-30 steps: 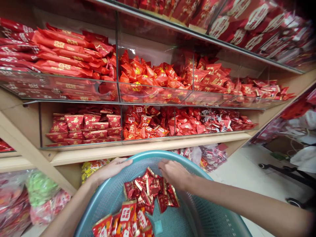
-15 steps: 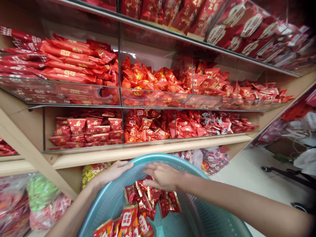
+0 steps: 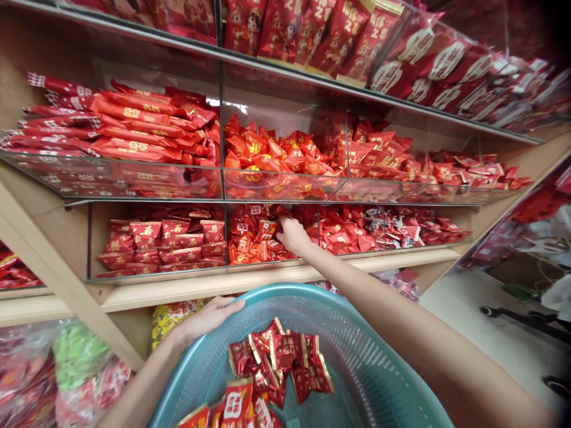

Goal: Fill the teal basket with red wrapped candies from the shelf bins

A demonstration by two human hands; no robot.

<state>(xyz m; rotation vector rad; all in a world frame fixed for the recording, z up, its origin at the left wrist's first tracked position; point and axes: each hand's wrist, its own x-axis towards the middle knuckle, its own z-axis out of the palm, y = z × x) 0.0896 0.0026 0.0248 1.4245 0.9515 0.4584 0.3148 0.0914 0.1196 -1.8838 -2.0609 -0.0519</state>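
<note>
Head view: picking seems the step, the right hand [image 3: 294, 236] among packets [image 3: 247, 244] on the far shelf [image 3: 178, 289]; next calls for a clean pinch (whether either hand's fingers grip, I cannot tell). The left hand [image 3: 213, 315] touches the near basket [image 3: 379, 380] of packets.

Left forearm [image 3: 147, 370]: bare, rising from the lower edge toward the right.
Left wrist: bent inward.
Left hand [image 3: 213, 316]: fingers directed right, bent in a hold.
Right forearm [image 3: 397, 312]: bare, extended well forward from the lower right.
Right wrist: roughly in line.
Right hand [image 3: 295, 236]: farther forward than the left; fingers curled, fingertips partly hidden; grasp undetermined.
</note>
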